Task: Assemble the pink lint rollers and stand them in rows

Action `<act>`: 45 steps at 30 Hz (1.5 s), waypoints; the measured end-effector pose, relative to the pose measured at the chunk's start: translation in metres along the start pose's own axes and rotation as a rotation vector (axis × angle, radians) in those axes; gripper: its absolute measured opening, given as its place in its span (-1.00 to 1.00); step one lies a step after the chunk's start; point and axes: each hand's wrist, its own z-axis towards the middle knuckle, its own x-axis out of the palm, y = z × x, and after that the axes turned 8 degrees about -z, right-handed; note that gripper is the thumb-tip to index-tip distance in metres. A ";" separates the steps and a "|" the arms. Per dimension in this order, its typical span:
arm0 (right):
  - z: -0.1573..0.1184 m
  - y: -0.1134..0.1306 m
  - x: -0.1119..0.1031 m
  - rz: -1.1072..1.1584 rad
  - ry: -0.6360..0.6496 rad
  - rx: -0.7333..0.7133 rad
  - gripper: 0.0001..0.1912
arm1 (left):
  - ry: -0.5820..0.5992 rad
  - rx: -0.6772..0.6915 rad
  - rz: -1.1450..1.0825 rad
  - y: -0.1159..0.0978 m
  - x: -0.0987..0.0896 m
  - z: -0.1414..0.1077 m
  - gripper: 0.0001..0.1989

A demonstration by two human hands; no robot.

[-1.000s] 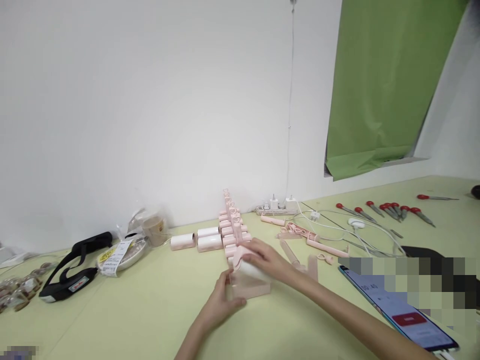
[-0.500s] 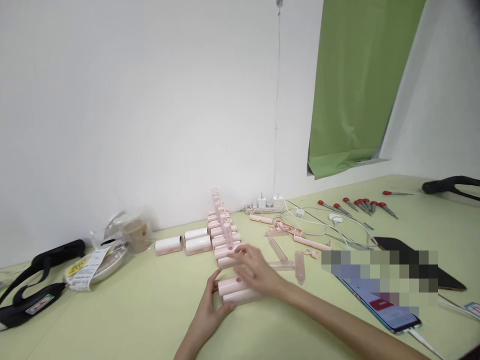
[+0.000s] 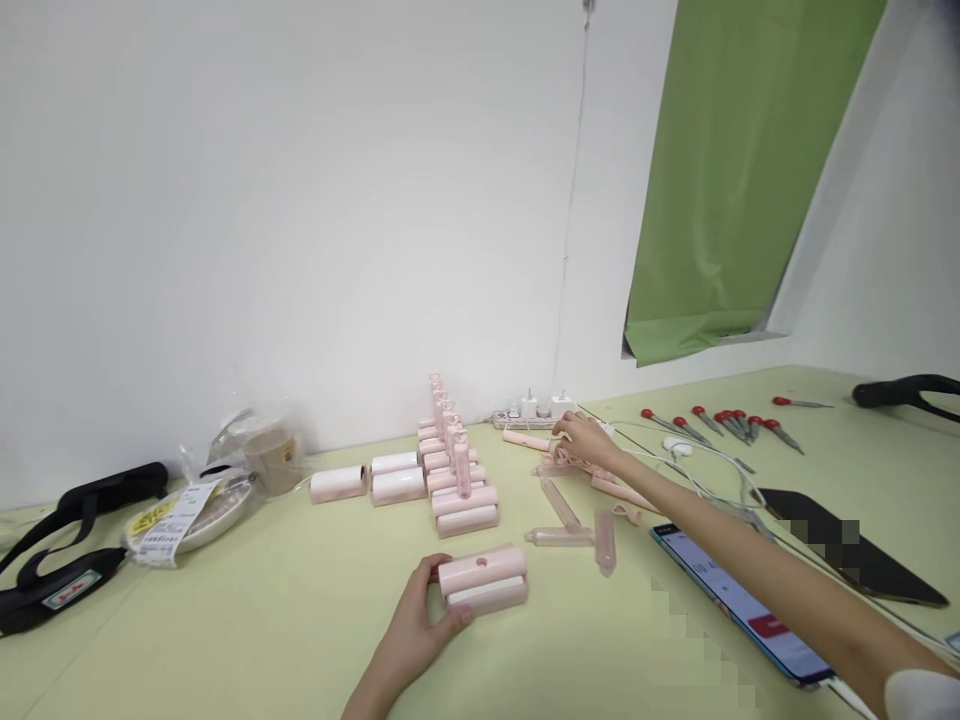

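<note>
A pink roller case with a white roll (image 3: pixel 484 582) lies on the green table, and my left hand (image 3: pixel 421 622) grips its left end between thumb and fingers. A round hole shows in its top. My right hand (image 3: pixel 585 440) is over the pile of small pink parts (image 3: pixel 564 462) at the back; its fingers are bent down, and what they hold, if anything, is hidden. Beyond my left hand stands a row of assembled pink rollers (image 3: pixel 463 510) with upright handles. Loose translucent pink handles (image 3: pixel 561 537) lie to the right of the case.
White rolls (image 3: pixel 397 486) lie left of the row. A phone (image 3: pixel 739 600) sits under my right forearm, near white cables and a black tablet-like object (image 3: pixel 851 545). Red-tipped tools (image 3: pixel 731 425) lie at the back right. A wrapped bowl (image 3: pixel 191 515) and black straps (image 3: pixel 75 560) are at left.
My right hand has moved from the pink case back to the small parts near the power strip. My left hand still holds the case. The view has shifted slightly.
</note>
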 end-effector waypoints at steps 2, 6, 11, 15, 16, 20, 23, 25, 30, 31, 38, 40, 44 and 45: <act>0.001 0.000 -0.011 0.111 -0.019 0.004 -0.77 | 0.005 0.011 -0.009 0.000 0.000 0.000 -0.54; -0.027 -0.002 -0.038 0.403 -0.095 -0.039 -0.67 | 0.001 0.018 -0.016 -0.001 -0.001 -0.002 -0.54; -0.090 -0.028 -0.073 1.557 -0.354 -0.575 -0.57 | 0.001 -0.016 0.009 -0.004 -0.001 0.000 -0.54; -0.104 -0.034 -0.077 1.019 -0.165 -0.232 -0.53 | 0.006 -0.027 0.045 -0.004 -0.002 0.002 -0.52; -0.102 -0.034 -0.073 0.856 -0.099 -0.135 -0.59 | 0.009 -0.029 0.052 -0.003 -0.003 0.003 -0.52; -0.094 -0.032 -0.045 0.515 0.071 -0.029 -0.82 | 0.022 -0.042 0.052 -0.003 -0.003 0.002 -0.51; -0.095 -0.024 -0.026 0.325 0.149 -0.048 -0.84 | 0.013 -0.052 0.036 -0.005 -0.003 0.001 -0.50; -0.097 -0.013 -0.018 0.251 0.191 -0.116 -0.81 | 0.009 -0.051 0.031 -0.007 -0.003 0.000 -0.50; -0.099 0.023 0.001 0.116 0.245 -0.295 -0.77 | 0.011 -0.058 0.016 -0.012 -0.002 -0.002 -0.50; -0.099 0.029 0.004 0.096 0.244 -0.316 -0.78 | 0.010 -0.055 0.010 -0.012 -0.001 -0.002 -0.51; -0.091 0.065 -0.021 0.143 0.293 -0.434 -0.73 | 0.012 -0.031 -0.014 -0.007 -0.002 -0.003 -0.50; -0.087 0.082 -0.036 0.137 0.338 -0.530 -0.72 | 0.011 -0.022 -0.016 -0.007 -0.002 -0.003 -0.50; -0.081 0.120 -0.055 -0.064 0.361 -0.724 -0.74 | 0.000 0.002 -0.022 -0.008 0.000 -0.003 -0.50; -0.080 0.129 -0.057 -0.129 0.362 -0.750 -0.75 | -0.002 0.006 -0.025 -0.009 0.000 -0.003 -0.50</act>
